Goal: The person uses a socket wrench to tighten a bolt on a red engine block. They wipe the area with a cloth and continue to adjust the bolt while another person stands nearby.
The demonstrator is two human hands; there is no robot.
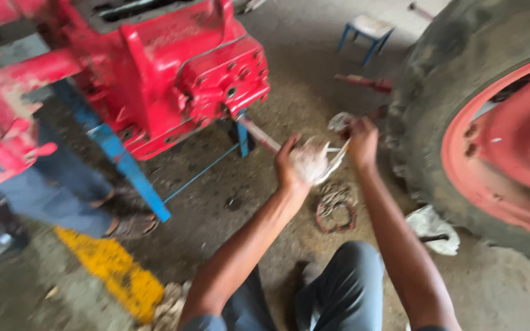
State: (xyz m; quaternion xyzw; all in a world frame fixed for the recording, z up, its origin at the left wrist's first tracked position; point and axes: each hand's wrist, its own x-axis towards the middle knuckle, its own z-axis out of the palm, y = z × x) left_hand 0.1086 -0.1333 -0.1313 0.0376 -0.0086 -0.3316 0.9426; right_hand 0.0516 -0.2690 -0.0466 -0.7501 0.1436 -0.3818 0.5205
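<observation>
Head-camera view over a workshop floor (265, 92): a wad of pale cotton waste (309, 160) is gripped in the left hand (289, 164), the fingers closed around it at mid-frame, above the ground. Loose strands of the wad are pinched and drawn taut by the right hand (362, 142), which is closed on them just beside the left. Both bare forearms are raised from the person's grey-trousered knees (338, 288). Directly below the hands, a rusty ring-shaped part (336, 209) is seen lying on the dirt. A red tractor housing (179, 73) is propped on a blue stand (124, 165) at upper left, with another person's sandalled foot (131, 227) beside it. A large tractor tyre (424, 104) with a red rim (510, 147) is stood at right, a crumpled white rag (432, 228) at its base. A small blue stool (368, 32) is set in the background. The picture is motion-blurred.
</observation>
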